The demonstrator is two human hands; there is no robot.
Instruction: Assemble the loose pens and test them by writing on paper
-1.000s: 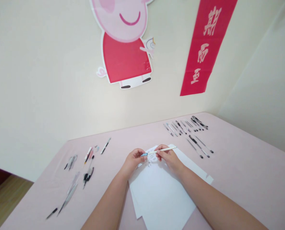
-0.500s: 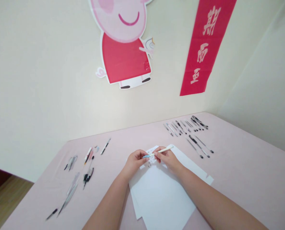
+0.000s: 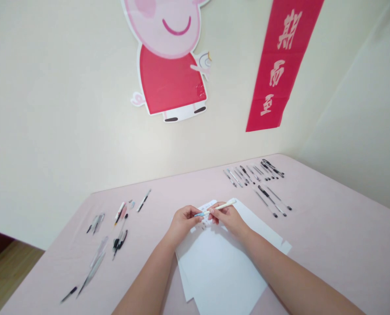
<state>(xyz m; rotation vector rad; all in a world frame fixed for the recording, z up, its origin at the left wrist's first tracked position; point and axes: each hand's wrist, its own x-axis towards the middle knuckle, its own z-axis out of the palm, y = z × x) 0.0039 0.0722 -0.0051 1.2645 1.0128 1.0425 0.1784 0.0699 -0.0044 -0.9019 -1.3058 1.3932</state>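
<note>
A cream-coloured pen (image 3: pixel 221 206) with a light blue front end is held in both hands above the paper. My left hand (image 3: pixel 184 222) pinches the blue end between thumb and fingers. The fingers of my right hand (image 3: pixel 227 218) are closed round the pale barrel, whose far end points up to the right. Under the hands lie white paper sheets (image 3: pixel 219 267), overlapping one another. Small dark marks show on the top part of the paper, partly covered by the hands.
Several pens (image 3: pixel 247 175) lie in a row at the back right of the pink table (image 3: pixel 329 245), with a few pens (image 3: pixel 270 199) in front. Scattered pens and parts (image 3: pixel 119 243) lie on the left. The wall behind carries a pig cutout (image 3: pixel 172 83) and a red banner (image 3: pixel 280 70).
Almost nothing differs. Both hands keep their hold on the pen, and the view has shifted very slightly.
</note>
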